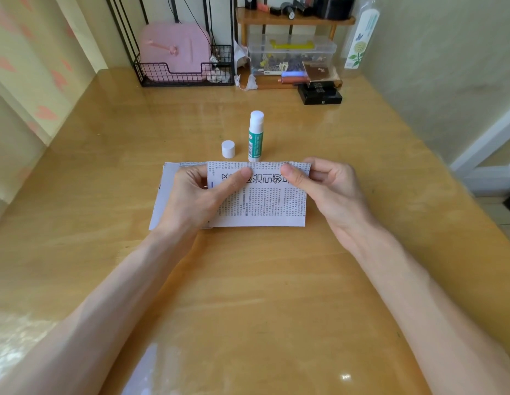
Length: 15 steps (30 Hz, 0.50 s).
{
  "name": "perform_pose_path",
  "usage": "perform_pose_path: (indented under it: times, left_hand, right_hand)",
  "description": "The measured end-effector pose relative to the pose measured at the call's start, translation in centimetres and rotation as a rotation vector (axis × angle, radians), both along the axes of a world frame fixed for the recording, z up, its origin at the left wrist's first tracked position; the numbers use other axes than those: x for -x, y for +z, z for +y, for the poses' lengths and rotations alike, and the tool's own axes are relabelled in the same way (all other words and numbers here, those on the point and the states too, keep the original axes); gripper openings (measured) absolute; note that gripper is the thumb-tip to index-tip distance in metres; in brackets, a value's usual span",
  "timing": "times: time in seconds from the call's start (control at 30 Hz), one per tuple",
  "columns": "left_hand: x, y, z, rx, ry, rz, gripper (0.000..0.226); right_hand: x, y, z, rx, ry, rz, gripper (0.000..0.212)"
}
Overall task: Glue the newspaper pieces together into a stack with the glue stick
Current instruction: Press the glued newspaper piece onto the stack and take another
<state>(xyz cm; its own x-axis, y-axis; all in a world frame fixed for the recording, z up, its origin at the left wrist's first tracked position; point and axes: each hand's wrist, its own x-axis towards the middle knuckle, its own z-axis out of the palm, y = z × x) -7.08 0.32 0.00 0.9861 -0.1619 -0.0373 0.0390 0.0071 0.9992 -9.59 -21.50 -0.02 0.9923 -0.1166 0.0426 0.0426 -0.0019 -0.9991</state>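
printed newsprint, thin and rectangular: a top piece [262,203] is held over a wider lower piece [166,192] on a glossy wooden table [248,280]. its far edge is pinched by the left hand [196,198] and right hand [325,186], thumbs on top, fingers curled behind. at twelve o'clock the uncapped glue stick [256,136] stands, with its round white cap [228,149] at eleven. aligning and pressing flat are judged left.

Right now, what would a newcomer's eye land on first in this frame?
The left hand and right hand pinch a printed newspaper piece at mid-table, another piece showing beneath it on the left. Just behind stands the uncapped glue stick, its white cap beside it.
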Motion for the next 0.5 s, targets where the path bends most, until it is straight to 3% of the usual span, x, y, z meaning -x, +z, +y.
perform_pose_path:
  times: [0.2,0.5]
  left_hand:
    - [0.09,0.01,-0.08,0.006,0.025,-0.007,0.021]
    - [0.07,0.28,0.44,-0.082,-0.063,-0.005,0.024]
  right_hand:
    - [0.04,0.06,-0.20,-0.045,0.037,0.059,0.038]
    - [-0.04,0.00,-0.58,-0.061,-0.038,0.078,0.039]
